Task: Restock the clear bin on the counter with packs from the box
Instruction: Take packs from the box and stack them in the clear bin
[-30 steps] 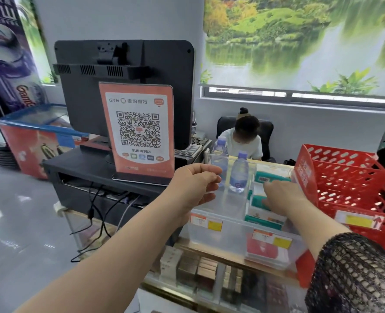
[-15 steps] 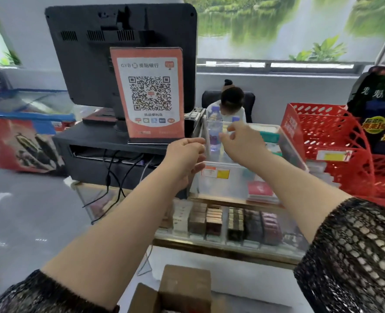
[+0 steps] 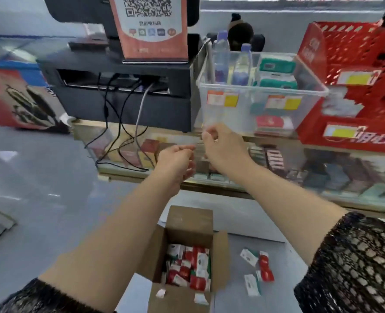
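In the head view we see the clear bin [image 3: 243, 119] standing at the near edge of the surface [image 3: 277, 138], between a black register stand [image 3: 123, 102] and a red basket [image 3: 356, 64]. Our left hand [image 3: 175, 159] hangs loosely curled and empty below it. Our right hand [image 3: 223, 147] curls just before the bin's front wall; we cannot tell whether it holds anything. The cardboard box [image 3: 189, 222] of packs [image 3: 189, 265] sits open on the floor.

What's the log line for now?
left hand: loosely curled, empty; right hand: no pack seen; box: open, packs inside; clear bin: partly stocked
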